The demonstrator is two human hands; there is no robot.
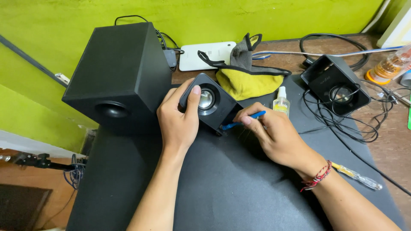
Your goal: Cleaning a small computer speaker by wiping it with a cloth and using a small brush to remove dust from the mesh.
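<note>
My left hand [179, 119] grips a small black satellite speaker [212, 105] by its left side, thumb lying across the front next to the silver cone. The speaker rests tilted on a dark mat [222, 179]. My right hand [274, 134] pinches a thin blue tool [244, 120] whose tip touches the speaker's lower front edge. A red and white thread band circles my right wrist.
A big black subwoofer [120, 72] stands at the left. A second small speaker [336, 84] with tangled cables sits at the right. A yellow and grey cloth [246, 79], a small spray bottle [281, 102], a white device [205, 54] and a clear-handled screwdriver [357, 176] lie around.
</note>
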